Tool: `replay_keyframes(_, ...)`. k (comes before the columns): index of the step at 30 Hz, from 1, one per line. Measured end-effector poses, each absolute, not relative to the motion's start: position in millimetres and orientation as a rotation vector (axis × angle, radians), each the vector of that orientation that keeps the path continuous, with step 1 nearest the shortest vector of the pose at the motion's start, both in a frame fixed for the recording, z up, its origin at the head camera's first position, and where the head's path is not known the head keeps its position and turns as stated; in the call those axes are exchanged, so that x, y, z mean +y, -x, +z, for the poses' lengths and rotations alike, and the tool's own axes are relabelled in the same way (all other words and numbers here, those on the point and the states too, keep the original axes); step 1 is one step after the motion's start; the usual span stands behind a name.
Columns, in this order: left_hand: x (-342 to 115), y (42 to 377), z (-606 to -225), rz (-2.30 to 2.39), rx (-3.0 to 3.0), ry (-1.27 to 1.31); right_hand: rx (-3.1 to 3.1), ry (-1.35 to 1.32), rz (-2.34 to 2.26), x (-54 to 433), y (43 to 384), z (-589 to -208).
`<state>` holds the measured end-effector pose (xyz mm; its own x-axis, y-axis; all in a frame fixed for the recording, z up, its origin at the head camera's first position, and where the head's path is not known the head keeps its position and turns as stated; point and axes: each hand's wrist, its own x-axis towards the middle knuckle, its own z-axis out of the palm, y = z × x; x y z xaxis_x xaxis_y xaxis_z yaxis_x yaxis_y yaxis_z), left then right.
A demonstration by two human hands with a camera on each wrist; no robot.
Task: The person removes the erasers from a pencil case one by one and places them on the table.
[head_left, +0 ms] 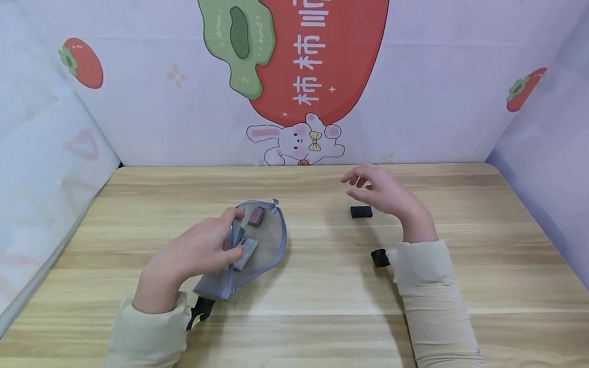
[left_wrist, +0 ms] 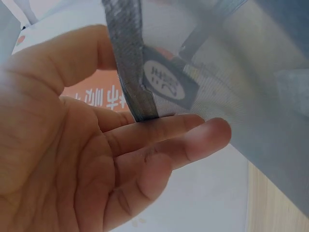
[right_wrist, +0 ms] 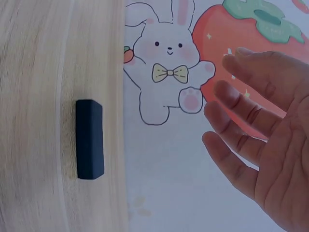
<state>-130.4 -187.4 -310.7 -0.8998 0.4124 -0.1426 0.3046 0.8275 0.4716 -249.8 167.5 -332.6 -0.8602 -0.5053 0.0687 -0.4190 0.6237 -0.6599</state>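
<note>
My left hand point(head_left: 196, 250) grips the edge of a grey-blue mesh zip pouch point(head_left: 273, 247) left of the middle of the table. Through the mesh show a purplish block point(head_left: 256, 216) and a pale grey block point(head_left: 246, 254). A label point(left_wrist: 166, 84) with a white oval sits by the pouch's dark edging in the left wrist view. My right hand point(head_left: 384, 193) is raised with loosely bent fingers and holds nothing. Close by it a small dark rectangular block point(head_left: 361, 212) lies on the wood; in the right wrist view this block point(right_wrist: 90, 140) is left of the fingers.
The light wood table point(head_left: 305, 343) ends at a white printed backdrop point(head_left: 422, 101) with persimmons and a rabbit. A pale side sheet point(head_left: 16, 169) stands at the left, another at the right. Black wrist devices point(head_left: 380, 258) show beside both sleeves.
</note>
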Motion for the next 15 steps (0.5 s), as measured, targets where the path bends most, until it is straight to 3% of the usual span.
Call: replay_keyframes(15,-186.1,134.5,-312.5,0.654,2.841,-0.586,2.716,0.954,-0.988,141.0,237.2,-319.9)
